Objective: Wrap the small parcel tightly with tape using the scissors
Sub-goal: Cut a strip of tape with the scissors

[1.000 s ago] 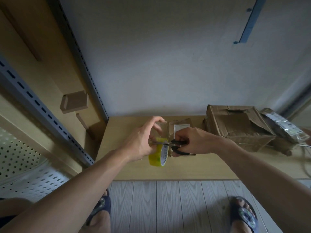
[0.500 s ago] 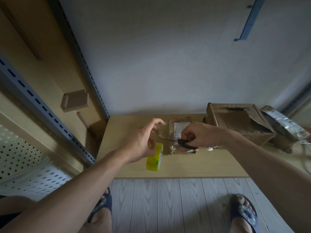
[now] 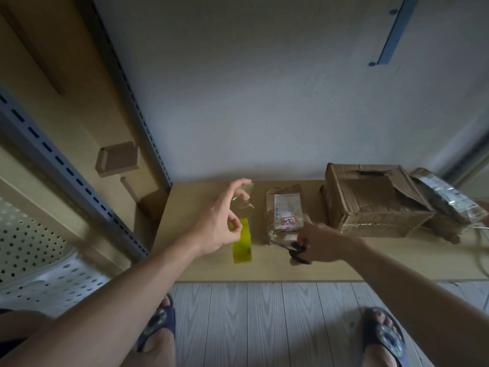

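The small brown parcel, with a white label and clear tape on it, lies on the wooden table. A yellow tape roll stands on edge to its left. My left hand hovers over the roll and holds a cut strip of clear tape stretched between index fingertip and thumb. My right hand grips the black-handled scissors low over the table, just in front of the parcel, blades pointing left.
A larger torn cardboard box sits right of the parcel, with a plastic-wrapped package beside it. A grey wall rises behind the table, metal shelf rails at the left. A white cable runs along the table's right end. My sandalled feet are below.
The tape has been cut from the roll, which now stands free on the table. My right hand dropped with the scissors toward the table's front. My left hand keeps the loose strip.
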Demonstrator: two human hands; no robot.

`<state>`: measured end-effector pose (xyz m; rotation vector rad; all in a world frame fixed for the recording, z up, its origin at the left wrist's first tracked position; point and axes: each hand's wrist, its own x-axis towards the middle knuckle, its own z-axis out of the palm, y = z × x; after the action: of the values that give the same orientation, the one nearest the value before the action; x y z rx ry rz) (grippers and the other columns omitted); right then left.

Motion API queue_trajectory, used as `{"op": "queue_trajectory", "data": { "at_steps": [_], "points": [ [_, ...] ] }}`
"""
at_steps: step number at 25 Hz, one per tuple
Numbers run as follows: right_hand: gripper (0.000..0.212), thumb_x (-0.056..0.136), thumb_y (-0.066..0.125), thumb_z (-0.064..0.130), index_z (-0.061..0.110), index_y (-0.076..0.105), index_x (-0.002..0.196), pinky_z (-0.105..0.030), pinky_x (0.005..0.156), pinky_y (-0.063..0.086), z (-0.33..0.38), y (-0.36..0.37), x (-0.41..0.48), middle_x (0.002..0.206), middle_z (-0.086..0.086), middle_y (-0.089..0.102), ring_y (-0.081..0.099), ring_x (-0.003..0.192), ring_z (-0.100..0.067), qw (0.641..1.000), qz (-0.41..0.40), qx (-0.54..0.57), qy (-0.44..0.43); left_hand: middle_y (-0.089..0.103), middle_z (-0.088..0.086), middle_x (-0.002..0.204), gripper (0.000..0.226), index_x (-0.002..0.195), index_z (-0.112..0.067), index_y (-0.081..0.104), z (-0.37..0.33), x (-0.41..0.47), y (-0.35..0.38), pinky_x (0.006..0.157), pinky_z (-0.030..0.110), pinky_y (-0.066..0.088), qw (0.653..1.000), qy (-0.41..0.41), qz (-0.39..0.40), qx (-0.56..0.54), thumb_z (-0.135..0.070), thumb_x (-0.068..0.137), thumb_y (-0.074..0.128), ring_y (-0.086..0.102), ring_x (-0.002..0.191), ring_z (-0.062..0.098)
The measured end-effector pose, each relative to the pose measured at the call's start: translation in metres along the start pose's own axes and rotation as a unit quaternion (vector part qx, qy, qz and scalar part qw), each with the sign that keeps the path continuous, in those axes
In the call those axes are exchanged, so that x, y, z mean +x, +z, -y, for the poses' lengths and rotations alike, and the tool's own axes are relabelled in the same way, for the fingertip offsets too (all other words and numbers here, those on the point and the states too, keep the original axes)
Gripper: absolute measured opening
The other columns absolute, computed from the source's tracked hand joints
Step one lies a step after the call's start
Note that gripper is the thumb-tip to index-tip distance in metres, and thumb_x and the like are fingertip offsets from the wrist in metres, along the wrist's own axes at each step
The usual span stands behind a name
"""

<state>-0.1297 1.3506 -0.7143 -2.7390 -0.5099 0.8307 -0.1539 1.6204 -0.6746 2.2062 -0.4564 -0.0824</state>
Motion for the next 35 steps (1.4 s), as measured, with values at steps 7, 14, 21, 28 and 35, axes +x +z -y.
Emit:
{"op": "queue_trajectory", "data": {
  "at_steps": [7,14,21,28,35],
  "points": [
    [0.034,0.091,0.066,0.038,0.015,0.064,0.116,-0.031,0.075,0.055,-0.028,0.067,0.016,0.104,-0.006,0.071,0.069,0.091,-0.023,0.982,-0.134,-0.086,0.099,0.048,-0.009,0.137,0.101,0.15,-0.035,0.028,0.005,-0.003,0.005,0.059,0.006,0.041,0.999,-0.014,-0.018,-0.048,0.01,0.073,0.076,0.07,0.072,0.017],
    [0.026,0.09,0.069,0.029,0.015,0.07,0.112,-0.029,0.08,0.054,-0.036,0.065,0.021,0.108,-0.008,0.071,0.069,0.1,-0.024,0.977,-0.124,-0.086,0.149,0.048,-0.011,0.139,0.1,0.148,-0.037,0.029,0.006,-0.003,0.012,0.056,0.011,0.04,0.998,-0.014,-0.019,-0.055,0.008,0.073,0.077,0.071,0.071,0.019],
    [0.02,0.089,0.073,0.026,0.013,0.064,0.1,-0.03,0.059,0.059,-0.033,0.058,0.01,0.087,-0.006,0.069,0.066,0.066,-0.018,0.986,-0.139,0.026,0.088,0.049,-0.013,0.137,0.098,0.142,-0.047,0.029,0.005,-0.006,0.02,0.06,0.017,0.048,0.999,-0.013,-0.022,-0.046,0.005,0.075,0.078,0.07,0.071,0.015],
    [0.02,0.099,0.052,0.018,0.018,0.071,0.106,-0.03,0.071,0.051,-0.009,0.06,0.005,0.1,-0.004,0.072,0.069,0.091,-0.023,0.973,-0.113,-0.182,0.081,0.051,-0.012,0.135,0.094,0.141,-0.047,0.031,0.007,-0.008,0.028,0.064,0.023,0.052,0.998,-0.015,-0.026,-0.055,0.007,0.077,0.076,0.07,0.071,0.014],
    [0.015,0.095,0.06,0.016,0.025,0.069,0.101,-0.03,0.066,0.042,0.003,0.066,0.003,0.098,-0.002,0.069,0.062,0.082,-0.022,0.979,-0.173,-0.107,0.028,0.051,-0.015,0.135,0.094,0.139,-0.052,0.03,0.005,-0.009,0.034,0.067,0.022,0.055,0.998,-0.013,-0.029,-0.054,0.004,0.078,0.076,0.07,0.074,0.012]
  ]
}}
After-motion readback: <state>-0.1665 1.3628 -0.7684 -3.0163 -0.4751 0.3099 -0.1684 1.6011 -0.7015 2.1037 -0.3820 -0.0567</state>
